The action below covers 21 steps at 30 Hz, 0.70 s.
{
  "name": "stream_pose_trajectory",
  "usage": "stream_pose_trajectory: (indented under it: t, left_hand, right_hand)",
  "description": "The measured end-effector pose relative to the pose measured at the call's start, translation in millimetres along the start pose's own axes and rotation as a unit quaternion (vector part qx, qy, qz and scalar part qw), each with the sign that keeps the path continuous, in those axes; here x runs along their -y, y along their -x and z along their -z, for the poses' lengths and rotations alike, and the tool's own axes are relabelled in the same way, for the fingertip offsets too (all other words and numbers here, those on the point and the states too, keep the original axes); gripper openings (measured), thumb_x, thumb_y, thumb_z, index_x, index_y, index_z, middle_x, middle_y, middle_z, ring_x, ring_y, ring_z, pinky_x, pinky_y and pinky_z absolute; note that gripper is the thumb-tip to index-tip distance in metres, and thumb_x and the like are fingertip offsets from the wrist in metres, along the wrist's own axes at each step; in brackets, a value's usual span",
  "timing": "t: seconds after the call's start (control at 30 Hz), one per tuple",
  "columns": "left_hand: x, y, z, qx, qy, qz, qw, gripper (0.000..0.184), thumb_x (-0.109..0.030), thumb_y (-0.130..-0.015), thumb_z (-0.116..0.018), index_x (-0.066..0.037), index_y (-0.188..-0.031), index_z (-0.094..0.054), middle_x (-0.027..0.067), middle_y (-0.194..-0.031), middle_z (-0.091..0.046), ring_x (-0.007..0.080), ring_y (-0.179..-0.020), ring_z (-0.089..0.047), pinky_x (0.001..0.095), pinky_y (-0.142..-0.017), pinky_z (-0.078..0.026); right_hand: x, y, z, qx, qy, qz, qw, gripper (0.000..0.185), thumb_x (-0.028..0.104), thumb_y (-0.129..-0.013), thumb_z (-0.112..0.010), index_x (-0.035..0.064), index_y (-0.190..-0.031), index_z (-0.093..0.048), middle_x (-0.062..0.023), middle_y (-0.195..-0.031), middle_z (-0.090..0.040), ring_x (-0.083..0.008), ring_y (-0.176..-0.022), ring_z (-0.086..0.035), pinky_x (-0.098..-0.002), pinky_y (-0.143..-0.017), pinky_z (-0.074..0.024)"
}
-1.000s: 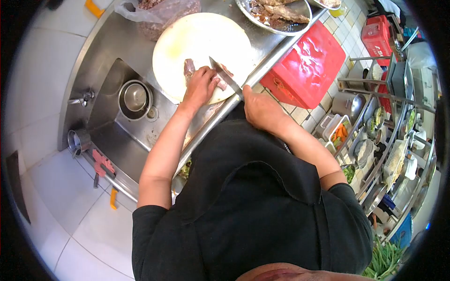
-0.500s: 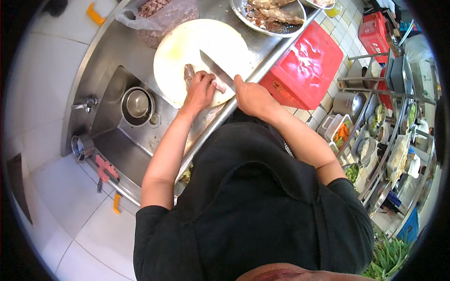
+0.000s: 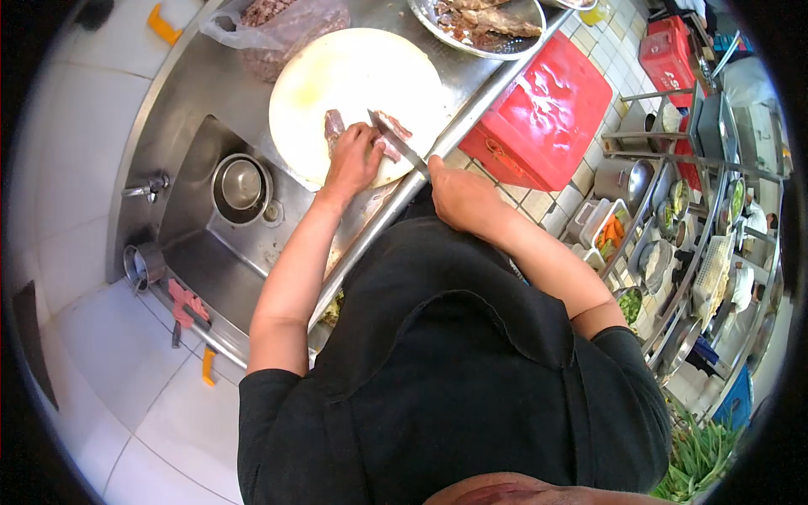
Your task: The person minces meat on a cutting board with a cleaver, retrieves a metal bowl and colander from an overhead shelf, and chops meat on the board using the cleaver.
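Note:
A round white cutting board [image 3: 370, 67] lies on the steel counter. On it, my left hand [image 3: 355, 160] presses a piece of dark reddish meat [image 3: 333, 126] with bent fingers. The handle of a kitchen knife [image 3: 397, 139] is in my right hand [image 3: 461, 195], at the board's near right edge. Its blade stands nearly on edge beside my left fingertips and points away from me. Cut pinkish meat [image 3: 396, 124] rests along the blade's right side, with more close to my left fingers. The underside of the held meat is hidden.
Left of the board is a steel sink [image 3: 210, 261] with nested metal bowls [image 3: 242, 187] and a tap [image 3: 150, 185]. A plastic bag of meat [image 3: 295, 38] and a metal bowl of cooked-looking meat [image 3: 488, 29] stand behind. A red box [image 3: 539, 109] sits right, before shelving [image 3: 699, 168].
The knife blade has turned from lying broad side up to nearly on edge, and its tip has drawn toward me. Cut meat now shows to the blade's right. My left hand stays on the meat.

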State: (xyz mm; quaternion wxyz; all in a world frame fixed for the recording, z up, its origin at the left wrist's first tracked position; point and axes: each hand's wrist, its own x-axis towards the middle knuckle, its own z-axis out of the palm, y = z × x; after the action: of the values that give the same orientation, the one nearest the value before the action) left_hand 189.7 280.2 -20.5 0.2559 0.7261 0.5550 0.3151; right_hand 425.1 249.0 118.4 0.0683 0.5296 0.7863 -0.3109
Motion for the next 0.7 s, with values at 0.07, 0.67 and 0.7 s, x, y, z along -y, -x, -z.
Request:
stream_pose_trajectory:
  t: [0.07,0.67,0.7]
  left_hand:
    - [1.5,-0.3,-0.7,-0.006,0.009,-0.005,1.0,0.028,-0.018,-0.099,-0.069,0.001,-0.119,-0.069,0.0186,-0.12,-0.062,0.0392,-0.115,-0.06,0.047,-0.102,-0.049]
    - [4.1,7.4,-4.8,-0.015,-0.011,-0.015,1.0,0.026,-0.018,-0.1,-0.067,0.001,-0.119,-0.065,0.0217,-0.121,-0.061,0.0419,-0.115,-0.059,0.05,-0.102,-0.049]
    - [4.3,7.9,-5.3,-0.014,-0.009,-0.015,1.0,0.026,-0.018,-0.1,-0.067,0.001,-0.119,-0.065,0.0217,-0.121,-0.061,0.0419,-0.115,-0.059,0.05,-0.102,-0.049]
  right_hand:
    - [-1.6,-7.4,-7.5,-0.004,-0.004,-0.001,1.0,0.02,0.005,-0.098,-0.047,-0.0061,-0.115,-0.049,-0.0305,-0.086,-0.071,-0.0482,-0.082,-0.072,-0.0601,-0.073,-0.0541]
    - [11.3,6.2,7.5,-0.007,0.007,-0.005,1.0,0.024,0.004,-0.094,-0.052,-0.0055,-0.117,-0.049,-0.0294,-0.087,-0.073,-0.0475,-0.086,-0.073,-0.0578,-0.076,-0.0576]
    - [12.2,11.3,9.0,-0.007,0.006,-0.001,1.0,0.023,0.003,-0.094,-0.052,-0.0054,-0.115,-0.049,-0.0293,-0.087,-0.073,-0.0473,-0.086,-0.074,-0.0578,-0.076,-0.0577]
